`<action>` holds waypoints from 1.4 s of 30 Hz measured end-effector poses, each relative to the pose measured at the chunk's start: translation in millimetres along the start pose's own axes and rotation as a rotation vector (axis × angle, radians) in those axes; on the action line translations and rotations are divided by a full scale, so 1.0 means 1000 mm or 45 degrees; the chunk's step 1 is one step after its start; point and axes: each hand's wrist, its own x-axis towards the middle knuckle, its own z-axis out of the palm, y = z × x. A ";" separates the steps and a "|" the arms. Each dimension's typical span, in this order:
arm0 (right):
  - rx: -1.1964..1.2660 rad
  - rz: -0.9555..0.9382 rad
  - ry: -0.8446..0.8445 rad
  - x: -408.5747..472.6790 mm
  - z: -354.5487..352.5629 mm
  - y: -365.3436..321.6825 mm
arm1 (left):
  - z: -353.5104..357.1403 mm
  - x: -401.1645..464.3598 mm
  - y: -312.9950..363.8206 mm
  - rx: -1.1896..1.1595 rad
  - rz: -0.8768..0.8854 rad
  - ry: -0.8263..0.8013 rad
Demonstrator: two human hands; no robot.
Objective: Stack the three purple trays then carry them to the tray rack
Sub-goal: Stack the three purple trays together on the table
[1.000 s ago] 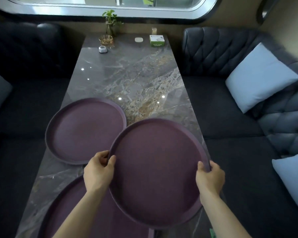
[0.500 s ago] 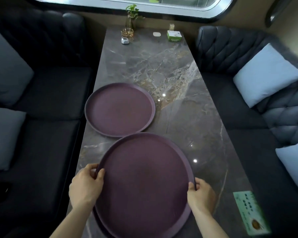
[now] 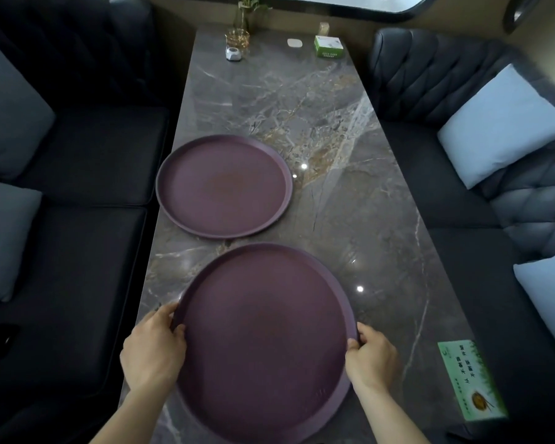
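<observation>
Both-handed: left hand (image 3: 153, 349) & right hand (image 3: 370, 358) each curled on opposite rims of near tray (image 3: 265, 341), thumbs over the edge. Near tray lies at desk (image 3: 350, 193) front; far tray (image 3: 223, 185) flat just beyond, apart.

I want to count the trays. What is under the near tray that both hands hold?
Under the near tray, a second purple rim shows at its lower right edge, so another tray seems to lie below. The rest of it is covered. The far tray lies apart.
</observation>
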 end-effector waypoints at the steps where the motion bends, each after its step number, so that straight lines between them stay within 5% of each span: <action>1: 0.014 -0.005 0.001 0.001 0.000 0.000 | 0.001 -0.001 -0.001 0.003 -0.003 -0.003; 22: 0.058 -0.038 0.007 0.010 0.005 0.008 | 0.014 0.007 -0.005 -0.022 0.000 -0.031; 27: 0.174 0.156 0.105 0.036 -0.011 0.004 | 0.027 -0.006 0.014 -0.067 0.023 -0.143; 32: -0.016 -0.129 0.162 0.048 -0.028 -0.023 | 0.030 -0.004 0.021 -0.207 -0.010 -0.229; 42: 0.174 -0.401 -0.142 0.136 0.010 -0.151 | 0.012 0.122 0.067 -0.644 -0.397 0.048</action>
